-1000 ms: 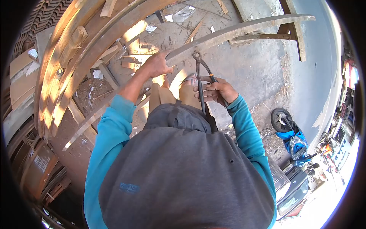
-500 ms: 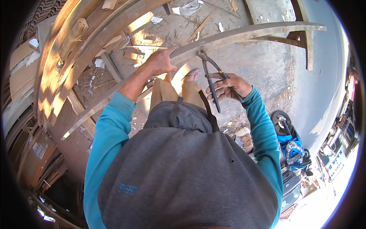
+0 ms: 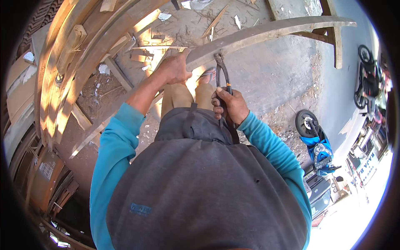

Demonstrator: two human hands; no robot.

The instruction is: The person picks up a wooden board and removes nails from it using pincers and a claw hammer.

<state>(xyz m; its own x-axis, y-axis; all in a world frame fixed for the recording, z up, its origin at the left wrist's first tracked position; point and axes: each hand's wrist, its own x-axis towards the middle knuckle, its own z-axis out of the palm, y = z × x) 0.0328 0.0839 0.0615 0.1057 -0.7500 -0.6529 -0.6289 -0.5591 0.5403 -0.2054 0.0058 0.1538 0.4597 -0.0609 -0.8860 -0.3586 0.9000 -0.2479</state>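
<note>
A long wooden beam (image 3: 258,35) runs from my left hand (image 3: 174,68) toward the upper right. My left hand grips the near end of this beam, thumb on the side facing the pincers. In my right hand (image 3: 230,105) are the long-handled pincers (image 3: 222,71), the fingers wrapped round both handles, which are drawn close together. The jaws of the pincers touch the beam's lower edge, a little right of my left hand. Whether the jaws hold a nail is too small to tell.
Curved timbers (image 3: 77,66) are stacked at the upper left. A wooden frame (image 3: 337,46) stands at the upper right. Wood scraps (image 3: 143,56) litter the ground. A motorcycle with a blue cover (image 3: 318,143) is at the right, with another motorcycle (image 3: 367,79) beyond.
My right hand has closed round the pincers, bringing the spread handles together. The jaws stay at the beam's lower edge, and my left hand keeps its hold.
</note>
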